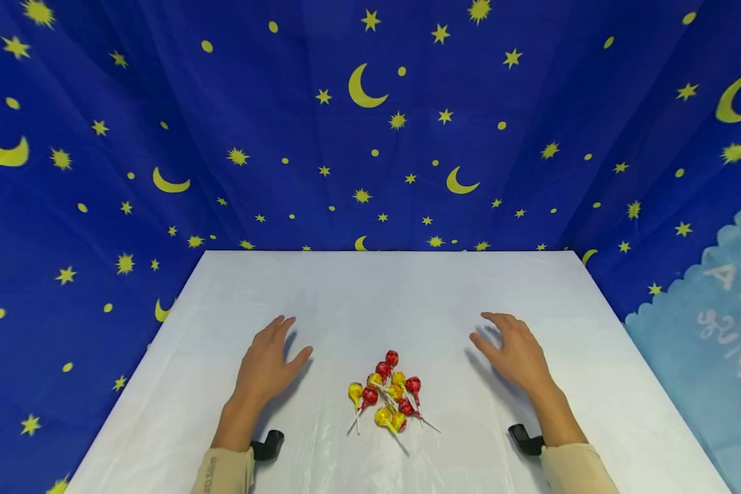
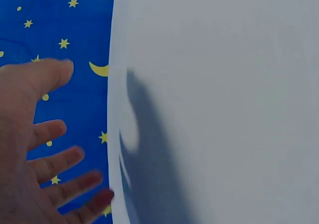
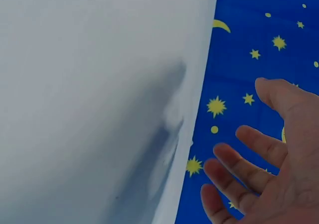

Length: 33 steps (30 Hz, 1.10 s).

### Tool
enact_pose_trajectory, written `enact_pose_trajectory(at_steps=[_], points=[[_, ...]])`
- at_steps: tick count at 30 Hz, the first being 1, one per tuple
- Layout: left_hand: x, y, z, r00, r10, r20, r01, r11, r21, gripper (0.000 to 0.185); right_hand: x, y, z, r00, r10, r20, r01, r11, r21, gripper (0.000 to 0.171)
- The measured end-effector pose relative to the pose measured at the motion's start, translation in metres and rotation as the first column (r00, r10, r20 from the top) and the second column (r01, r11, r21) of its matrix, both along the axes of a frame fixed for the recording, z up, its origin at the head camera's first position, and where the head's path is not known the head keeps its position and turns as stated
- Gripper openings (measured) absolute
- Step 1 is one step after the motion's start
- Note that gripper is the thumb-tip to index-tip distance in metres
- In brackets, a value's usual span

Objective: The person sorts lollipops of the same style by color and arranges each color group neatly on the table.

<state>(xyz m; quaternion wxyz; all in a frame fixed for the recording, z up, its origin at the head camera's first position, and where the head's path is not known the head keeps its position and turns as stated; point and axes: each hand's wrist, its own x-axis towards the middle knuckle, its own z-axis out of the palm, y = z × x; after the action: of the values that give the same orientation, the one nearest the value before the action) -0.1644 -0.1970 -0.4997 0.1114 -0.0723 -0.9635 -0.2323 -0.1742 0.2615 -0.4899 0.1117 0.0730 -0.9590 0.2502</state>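
A deep blue cloth [image 1: 321, 137] printed with yellow stars and crescent moons hangs behind and to both sides of our workspace, filling most of the head view. At the far right edge sits a pale blue panel [image 1: 710, 329] with a scalloped border and faint white lettering we cannot read. Below the cloth lies our table [image 1: 383, 288], covered in plain white.

Our left hand [image 1: 268, 363] hovers palm down over the table to the left of centre, its grip wide, fingers spread and relaxed, holding nothing; the left wrist view shows the same splayed fingers [image 2: 50, 132] and their shadow on the white cover. Our right hand [image 1: 515, 353] mirrors it on the right, grip equally wide and empty.

Between our hands, a little nearer to us, lies a small heap of lollipops [image 1: 387, 396] in red and yellow wrappers, white sticks pointing mostly toward us. Neither hand touches them.
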Motion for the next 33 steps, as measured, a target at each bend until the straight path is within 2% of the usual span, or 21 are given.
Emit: enact_pose_trajectory(at_steps=[4, 8, 12, 14, 18, 22, 26, 29, 33], points=[[0.002, 0.002, 0.001, 1.000, -0.027, 0.013, 0.025, 0.990, 0.138, 0.049, -0.002, -0.004, 0.000, 1.000, 0.017, 0.016, -0.015, 0.996, -0.091, 0.050], [0.004, 0.006, 0.000, 0.996, -0.079, 0.037, 0.066, 0.962, 0.264, 0.034, -0.002, -0.006, -0.001, 0.999, 0.039, 0.033, -0.034, 0.989, -0.141, 0.042], [0.006, 0.012, -0.001, 0.983, -0.159, 0.093, 0.123, 0.942, 0.312, 0.031, 0.000, -0.008, 0.000, 0.996, 0.065, 0.062, -0.055, 0.986, -0.155, 0.039], [0.006, 0.017, 0.000, 0.967, -0.215, 0.137, 0.159, 0.929, 0.333, 0.032, 0.001, -0.010, 0.002, 0.993, 0.083, 0.085, -0.068, 0.984, -0.166, 0.038], [0.007, 0.027, 0.002, 0.922, -0.322, 0.215, 0.222, 0.895, 0.386, 0.035, 0.002, -0.018, 0.004, 0.981, 0.134, 0.144, -0.106, 0.977, -0.187, 0.035], [0.012, 0.035, 0.003, 0.876, -0.407, 0.259, 0.274, 0.863, 0.425, 0.038, 0.003, -0.030, 0.002, 0.963, 0.177, 0.203, -0.133, 0.968, -0.212, 0.029], [0.014, 0.043, 0.001, 0.830, -0.480, 0.284, 0.329, 0.832, 0.446, 0.040, 0.005, -0.043, 0.001, 0.955, 0.193, 0.224, -0.148, 0.968, -0.203, 0.023], [0.014, 0.046, 0.000, 0.814, -0.503, 0.290, 0.354, 0.825, 0.440, 0.038, 0.006, -0.053, 0.001, 0.943, 0.236, 0.234, -0.194, 0.962, -0.191, 0.021], [0.015, 0.050, -0.001, 0.803, -0.518, 0.294, 0.376, 0.824, 0.424, 0.035, 0.009, -0.066, 0.001, 0.906, 0.333, 0.263, -0.284, 0.936, -0.207, 0.022]])
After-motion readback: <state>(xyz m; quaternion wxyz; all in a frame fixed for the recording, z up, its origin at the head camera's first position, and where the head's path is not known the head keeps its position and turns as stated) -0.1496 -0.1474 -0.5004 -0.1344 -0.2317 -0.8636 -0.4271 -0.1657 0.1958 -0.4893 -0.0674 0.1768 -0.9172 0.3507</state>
